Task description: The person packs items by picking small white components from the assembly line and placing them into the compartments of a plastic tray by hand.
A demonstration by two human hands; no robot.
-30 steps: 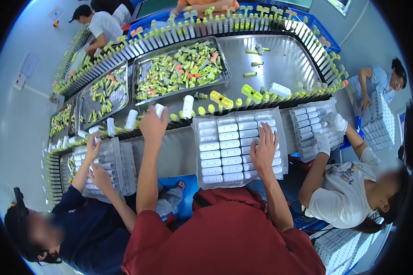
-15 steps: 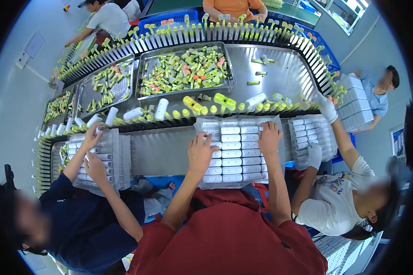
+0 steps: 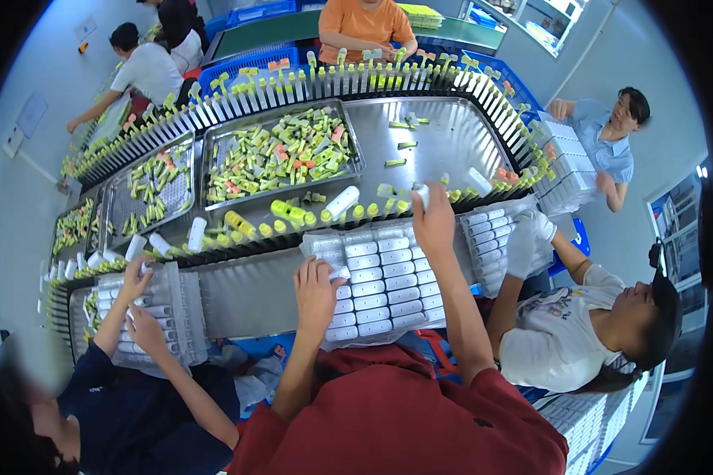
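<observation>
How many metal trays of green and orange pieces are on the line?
3: a large tray at centre, a second tray to its left, and a third tray at far left. More may be hidden beyond the edge.

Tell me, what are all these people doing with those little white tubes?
The person in red rests the left hand on a tray of white tubes, while the right hand holds one tube up by the conveyor. Co-workers on both sides handle similar trays. Metal pans hold green and orange pieces.
</observation>
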